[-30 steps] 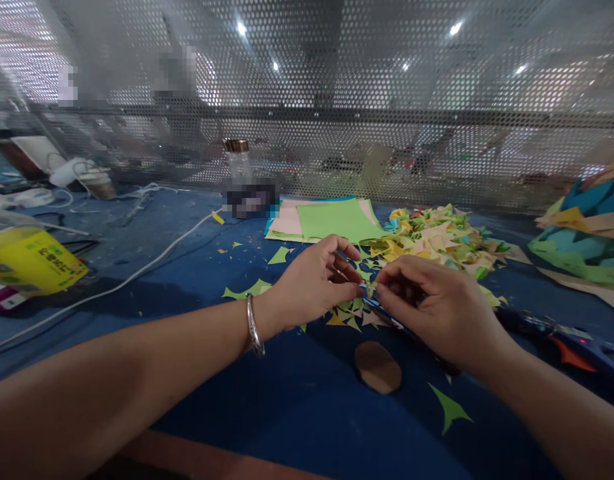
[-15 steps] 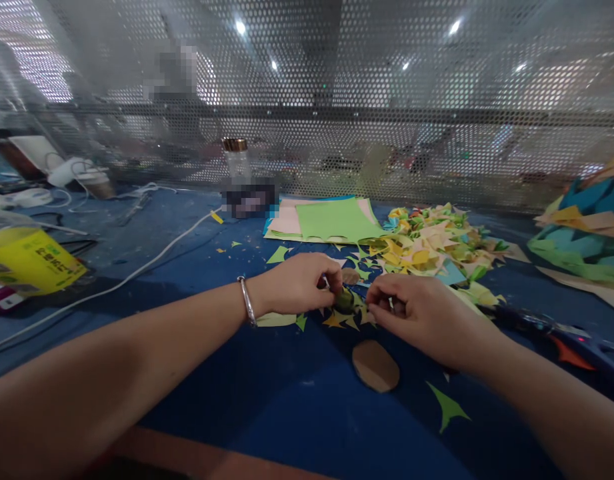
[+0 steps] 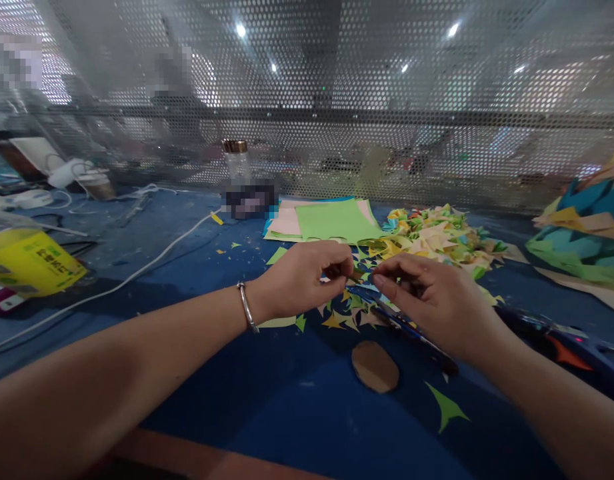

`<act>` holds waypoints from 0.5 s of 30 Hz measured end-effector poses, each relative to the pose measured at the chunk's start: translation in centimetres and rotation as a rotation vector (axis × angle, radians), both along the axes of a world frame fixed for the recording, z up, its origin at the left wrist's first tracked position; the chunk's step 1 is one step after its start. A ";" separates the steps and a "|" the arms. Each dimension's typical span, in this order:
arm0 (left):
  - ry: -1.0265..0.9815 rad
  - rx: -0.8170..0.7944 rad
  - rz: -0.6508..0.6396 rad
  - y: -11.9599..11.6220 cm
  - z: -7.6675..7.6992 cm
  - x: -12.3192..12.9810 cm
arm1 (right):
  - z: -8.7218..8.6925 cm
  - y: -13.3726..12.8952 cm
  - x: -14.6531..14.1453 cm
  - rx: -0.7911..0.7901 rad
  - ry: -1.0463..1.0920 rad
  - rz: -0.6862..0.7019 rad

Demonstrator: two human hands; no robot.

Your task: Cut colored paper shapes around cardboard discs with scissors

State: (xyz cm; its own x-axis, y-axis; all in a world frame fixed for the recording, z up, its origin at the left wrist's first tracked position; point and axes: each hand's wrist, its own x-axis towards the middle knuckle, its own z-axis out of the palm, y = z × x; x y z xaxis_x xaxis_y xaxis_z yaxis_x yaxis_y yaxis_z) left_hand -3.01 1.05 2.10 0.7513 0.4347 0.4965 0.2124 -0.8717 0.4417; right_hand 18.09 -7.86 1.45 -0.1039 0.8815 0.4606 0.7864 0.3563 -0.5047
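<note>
1. Perforated metal screen (image 3: 311, 87) closes off the far side of the blue surface (image 3: 247, 393); a reddish-brown strip (image 3: 187, 457) marks its near edge at lower left.
2. Widest open stretch: nearside, between the left forearm and an oval brown disc (image 3: 375, 368) — a lone green scrap (image 3: 444, 408) lies right of the disc.
3. Left hand (image 3: 307, 277) pinches a small brownish piece (image 3: 357, 275) above scattered paper scraps (image 3: 354, 317). Right hand (image 3: 429, 290) has its fingertips together just beside that piece; whether it grips anything, I cannot tell.
4. Under the right hand runs a long dark-and-blue tool (image 3: 417, 337), partly hidden.
5. Crowding the far side: stacked paper sheets (image 3: 337, 221) and a heap of cut paper (image 3: 437, 237).
6. Rightward, a gun-shaped tool (image 3: 581, 353) and a layered paper form (image 3: 584, 227) — leftward, a white cable (image 3: 151, 263) and a yellow-labelled bottle (image 3: 31, 261).
</note>
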 end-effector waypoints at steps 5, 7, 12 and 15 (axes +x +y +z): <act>-0.022 -0.037 -0.052 -0.5 0.0 0.2 | -0.3 0.0 -0.1 0.006 -0.015 0.042; -0.087 -0.183 -0.066 -0.7 -0.1 0.5 | -0.4 -0.1 -0.1 0.034 -0.015 0.048; -0.300 -0.711 -0.134 -1.1 -0.6 1.1 | -0.3 -0.3 -0.2 0.103 0.005 0.032; -0.336 -0.901 -0.100 -1.5 -0.7 1.3 | -0.2 -0.3 -0.3 0.162 0.008 0.008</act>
